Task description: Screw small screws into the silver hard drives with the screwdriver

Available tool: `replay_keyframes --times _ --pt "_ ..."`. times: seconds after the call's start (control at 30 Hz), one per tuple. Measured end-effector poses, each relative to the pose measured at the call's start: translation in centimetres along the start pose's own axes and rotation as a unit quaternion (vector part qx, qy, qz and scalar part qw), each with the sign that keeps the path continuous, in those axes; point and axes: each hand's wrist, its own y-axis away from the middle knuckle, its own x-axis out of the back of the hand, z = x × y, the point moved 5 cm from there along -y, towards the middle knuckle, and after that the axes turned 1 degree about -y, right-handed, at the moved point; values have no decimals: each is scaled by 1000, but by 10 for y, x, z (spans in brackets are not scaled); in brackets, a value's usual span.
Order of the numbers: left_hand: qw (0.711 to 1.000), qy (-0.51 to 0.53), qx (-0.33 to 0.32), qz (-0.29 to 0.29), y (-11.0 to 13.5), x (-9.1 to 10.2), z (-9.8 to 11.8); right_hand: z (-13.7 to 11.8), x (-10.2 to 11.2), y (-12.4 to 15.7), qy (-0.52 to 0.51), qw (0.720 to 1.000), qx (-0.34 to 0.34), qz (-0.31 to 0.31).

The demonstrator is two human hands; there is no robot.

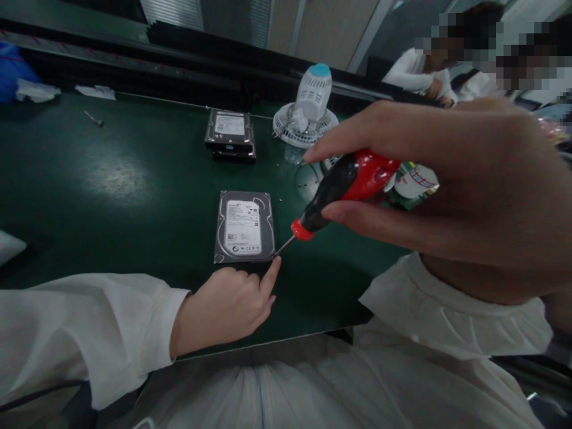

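A hard drive (pixel 245 226) lies flat, label up, on the dark green table (pixel 111 179). My right hand (pixel 465 185) is closed around the red and black handle of a screwdriver (pixel 339 187). Its metal tip meets the drive's near right corner. My left hand (pixel 227 307) rests on the table just in front of the drive, fingers curled, with the index finger stretched to that same corner beside the tip. It holds nothing that I can see.
A stack of two more hard drives (pixel 230 134) sits farther back. A small white fan (pixel 308 110) stands right of it. White scraps (pixel 38 90) lie at the far left. Other people in white sleeves (pixel 413 71) work at the far right.
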Motion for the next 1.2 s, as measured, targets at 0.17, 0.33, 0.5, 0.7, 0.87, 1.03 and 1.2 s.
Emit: replay_keyframes --times 0.17,0.33,0.5,0.7,0.87,1.03,1.2 --pt "1000 -4 -5 9 1 0 0 0 1 1 -4 1000 8 2" --pt "1000 -7 -4 10 1 0 0 -1 1 0 -13 1000 27 1" --pt "1000 -3 -3 3 1 0 -1 3 2 -1 -1 1000 4 13" --pt "1000 1 -1 -2 1 -1 -1 4 0 -3 2 1000 14 15" --pt "1000 1 -1 -3 1 -2 -1 8 -3 -3 15 999 -21 21" --pt "1000 -1 -7 -1 0 -1 0 6 -6 -4 12 1000 -1 5" --pt "1000 1 -3 -8 -1 0 0 5 -1 -3 24 998 -41 29"
